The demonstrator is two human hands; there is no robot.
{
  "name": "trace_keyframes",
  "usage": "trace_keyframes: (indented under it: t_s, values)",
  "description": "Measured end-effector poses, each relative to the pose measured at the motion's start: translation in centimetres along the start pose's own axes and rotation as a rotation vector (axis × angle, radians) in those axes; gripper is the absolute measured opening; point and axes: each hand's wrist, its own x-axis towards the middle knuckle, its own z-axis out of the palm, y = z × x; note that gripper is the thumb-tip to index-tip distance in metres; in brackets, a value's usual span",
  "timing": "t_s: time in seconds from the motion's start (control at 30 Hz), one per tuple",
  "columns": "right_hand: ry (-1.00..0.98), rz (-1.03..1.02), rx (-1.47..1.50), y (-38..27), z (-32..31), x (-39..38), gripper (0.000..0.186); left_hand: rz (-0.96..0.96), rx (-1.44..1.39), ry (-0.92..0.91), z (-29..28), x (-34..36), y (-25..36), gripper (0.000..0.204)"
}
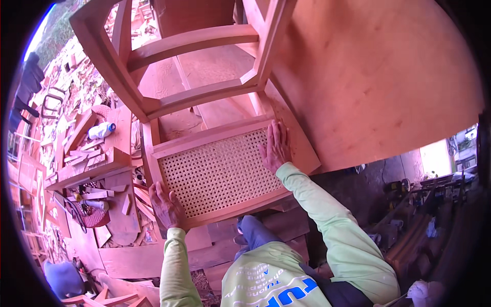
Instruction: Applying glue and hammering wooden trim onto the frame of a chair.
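Your left hand [164,205] grips the cane chair back's [220,171] frame; right hand [275,147] lies flat, released; white bottle [101,130], perhaps glue, left.

A white plastic bottle [101,131] with a blue cap and a pale label lay on its side on the cluttered wooden bench at the left, well apart from the chair, cap end pointing right. A white bag-like bundle [418,290] sat at the lower right edge, too blurred to tell more. No signs or screens were in view
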Motion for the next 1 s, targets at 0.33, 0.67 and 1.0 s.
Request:
trace_keyframes:
  t_s: [0.33, 0.67, 1.0]
  values:
    - [0.159, -0.075, 0.143, 3.2, 4.2, -1.9, 0.067, -0.012, -0.054, 0.028, -0.2, 0.4, 0.9, 0.047]
    - [0.054, -0.151, 0.039, 0.4, -0.7, -0.7, 0.07, -0.198, -0.428, 0.067, -0.9, -1.1, -0.9, 0.04]
    - [0.164, -0.195, 0.068, 0.4, 0.4, 0.9, 0.066, -0.464, -0.8, -0.399, -3.1, 3.5, -6.0, 0.057]
